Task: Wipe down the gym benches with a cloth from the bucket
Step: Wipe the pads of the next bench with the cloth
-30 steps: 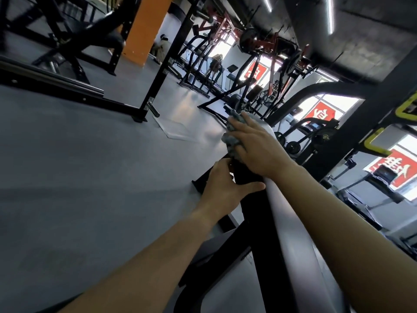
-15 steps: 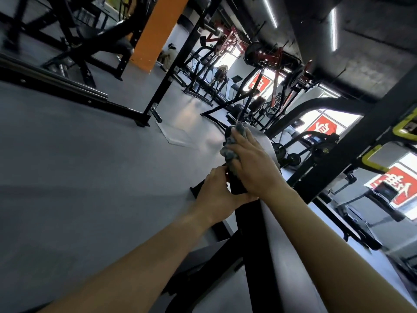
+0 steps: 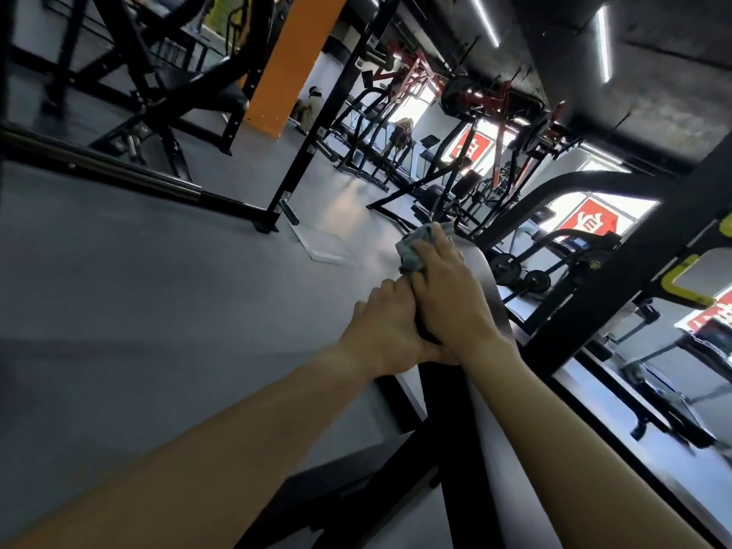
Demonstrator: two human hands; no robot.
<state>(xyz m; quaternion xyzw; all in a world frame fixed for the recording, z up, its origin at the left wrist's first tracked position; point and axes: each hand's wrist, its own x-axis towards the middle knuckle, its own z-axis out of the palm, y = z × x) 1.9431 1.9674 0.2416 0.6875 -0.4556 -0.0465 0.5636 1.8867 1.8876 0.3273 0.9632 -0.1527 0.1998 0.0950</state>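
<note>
The grey bench pad (image 3: 481, 279) runs from 5 o'clock up to mid-frame on a black frame (image 3: 447, 429) that stands on the grey floor (image 3: 138, 291). At its far end, a crumpled grey cloth (image 3: 412, 251) lies on the left edge, pressed under the right hand (image 3: 443, 299). The left hand (image 3: 384, 334) grips that edge at the right hand's 7 o'clock.

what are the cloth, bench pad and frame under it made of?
cloth: grey, soft textile, maybe microfibre; it crumples in folds.
bench pad: likely vinyl or leatherette; smooth, broad sheen.
frame: apparently black painted metal; matte, straight edges.
</note>
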